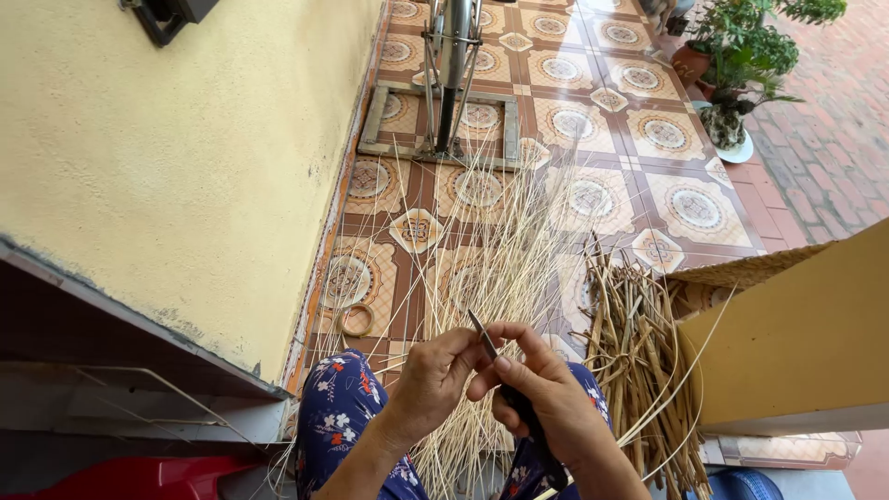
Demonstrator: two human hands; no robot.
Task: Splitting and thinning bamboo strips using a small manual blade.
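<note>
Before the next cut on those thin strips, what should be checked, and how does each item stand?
1. Knife gripped in right hand: ok.
2. Left hand pinching the strip at the blade: ok.
3. Left fingertips clear of the blade edge: cannot tell, they sit very close.
4. Thin strips fanned within reach on the tiled floor: ok.
5. Thicker cane bundle apart from the hands: ok.
</note>
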